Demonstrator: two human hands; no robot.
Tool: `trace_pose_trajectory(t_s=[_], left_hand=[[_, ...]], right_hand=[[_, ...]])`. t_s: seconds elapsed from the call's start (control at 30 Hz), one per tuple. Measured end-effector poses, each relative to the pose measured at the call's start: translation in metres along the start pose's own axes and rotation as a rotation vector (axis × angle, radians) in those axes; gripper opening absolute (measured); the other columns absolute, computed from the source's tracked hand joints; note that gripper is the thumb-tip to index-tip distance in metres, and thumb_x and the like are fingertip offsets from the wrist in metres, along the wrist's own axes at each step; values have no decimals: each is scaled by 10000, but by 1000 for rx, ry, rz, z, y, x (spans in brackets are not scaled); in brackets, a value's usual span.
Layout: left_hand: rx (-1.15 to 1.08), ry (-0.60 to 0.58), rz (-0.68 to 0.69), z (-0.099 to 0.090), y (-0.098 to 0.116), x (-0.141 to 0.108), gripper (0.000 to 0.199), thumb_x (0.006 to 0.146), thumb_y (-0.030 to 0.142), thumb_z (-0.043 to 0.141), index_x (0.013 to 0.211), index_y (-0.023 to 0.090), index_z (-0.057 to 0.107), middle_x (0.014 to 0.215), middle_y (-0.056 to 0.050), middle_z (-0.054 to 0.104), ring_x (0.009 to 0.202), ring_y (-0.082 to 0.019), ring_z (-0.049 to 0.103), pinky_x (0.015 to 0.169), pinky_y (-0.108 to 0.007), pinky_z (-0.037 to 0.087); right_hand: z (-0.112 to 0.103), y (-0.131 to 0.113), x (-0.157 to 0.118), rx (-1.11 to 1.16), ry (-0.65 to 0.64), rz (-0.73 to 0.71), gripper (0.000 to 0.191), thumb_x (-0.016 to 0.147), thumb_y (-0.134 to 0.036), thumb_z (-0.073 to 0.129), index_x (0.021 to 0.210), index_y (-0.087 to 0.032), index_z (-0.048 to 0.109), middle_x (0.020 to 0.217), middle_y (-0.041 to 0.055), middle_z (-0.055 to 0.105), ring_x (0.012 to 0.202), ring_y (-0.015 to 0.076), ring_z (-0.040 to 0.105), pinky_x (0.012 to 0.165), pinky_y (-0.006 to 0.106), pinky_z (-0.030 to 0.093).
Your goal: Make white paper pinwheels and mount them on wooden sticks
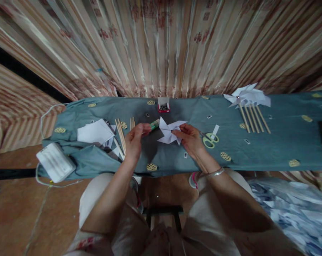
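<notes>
My right hand [191, 139] pinches a white paper pinwheel [166, 131] at its middle and right side, above the cloth. My left hand [135, 138] is to the left of the pinwheel, its fingers drawn together. At those fingertips appears a small green tube [154, 124], like a glue stick; I cannot tell whether they touch it or it lies behind them. Green-handled scissors [209, 140] lie just past my right hand. Beyond the pinwheel stands an open red-and-white box [164, 106] of small metal pins.
Wooden sticks [120, 129] and white paper sheets [95, 131] lie to the left. Several stick-mounted pinwheels [250, 97] rest at the right. A white power box [56, 163] with a cable sits on the table's [278, 142] left corner. Pleated curtain [161, 46] hangs behind.
</notes>
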State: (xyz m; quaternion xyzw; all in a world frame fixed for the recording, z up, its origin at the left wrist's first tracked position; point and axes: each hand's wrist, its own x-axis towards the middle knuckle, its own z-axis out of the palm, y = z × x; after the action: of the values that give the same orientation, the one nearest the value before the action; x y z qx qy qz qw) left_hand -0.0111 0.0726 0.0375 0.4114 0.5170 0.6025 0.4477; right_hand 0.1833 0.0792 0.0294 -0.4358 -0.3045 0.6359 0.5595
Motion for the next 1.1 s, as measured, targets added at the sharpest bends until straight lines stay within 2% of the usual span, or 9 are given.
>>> trace_pose_trajectory(t_s=[0.07, 0.13, 0.23, 0.37, 0.57, 0.77, 1.1], left_hand=[[175, 104, 76, -22, -3, 18, 395, 833, 519, 590, 882, 150, 725, 866, -88, 738, 779, -189, 674, 731, -310, 536], [472, 169, 148, -43, -7, 33, 303, 818, 389, 584, 926, 142, 722, 914, -95, 739, 819, -201, 668, 773, -321, 527], [895, 128, 146, -63, -14, 46, 247, 775, 263, 581, 941, 146, 722, 975, -101, 738, 879, -233, 671, 836, -349, 515], [1171, 33, 110, -66, -17, 47, 307, 788, 257, 595, 1055, 156, 708, 1010, -99, 749, 902, -255, 689, 862, -357, 510], [1313, -11, 68, -59, -10, 44, 387, 836, 271, 564, 1182, 143, 681, 1006, -111, 768, 972, -277, 710, 867, -343, 500], [1333, -11, -5, -55, -5, 47, 402, 809, 281, 581, 1183, 173, 683, 984, -93, 784, 984, -280, 719, 856, -332, 497], [1182, 116, -16, -58, -8, 49, 424, 749, 281, 590, 1136, 166, 722, 912, -77, 786, 908, -270, 727, 831, -329, 511]], right_hand=[[-1, -3, 0, 18, -4, -4, 363, 458, -300, 955, 669, -225, 669, 685, -63, 707, 645, 104, 642, 665, 238, 522], [0, -6, 0, 34, -9, 1, 363, 449, -299, 956, 669, -226, 677, 693, -60, 714, 645, 106, 642, 669, 243, 525], [2, -8, -1, 36, -4, 11, 367, 425, -290, 960, 654, -226, 679, 681, -56, 716, 632, 113, 638, 652, 248, 527], [3, -10, -1, 17, 12, 2, 375, 415, -316, 959, 659, -230, 688, 710, -47, 738, 647, 129, 650, 665, 262, 543], [1, -10, 1, 11, -7, -12, 377, 424, -330, 958, 658, -233, 679, 701, -49, 731, 653, 129, 652, 673, 267, 544], [-1, -8, 2, -32, 7, -16, 379, 436, -327, 949, 679, -237, 673, 709, -51, 721, 649, 135, 652, 668, 278, 542], [0, -11, 0, -25, -6, -34, 391, 405, -380, 971, 620, -241, 676, 658, -65, 684, 629, 119, 607, 644, 265, 520]])
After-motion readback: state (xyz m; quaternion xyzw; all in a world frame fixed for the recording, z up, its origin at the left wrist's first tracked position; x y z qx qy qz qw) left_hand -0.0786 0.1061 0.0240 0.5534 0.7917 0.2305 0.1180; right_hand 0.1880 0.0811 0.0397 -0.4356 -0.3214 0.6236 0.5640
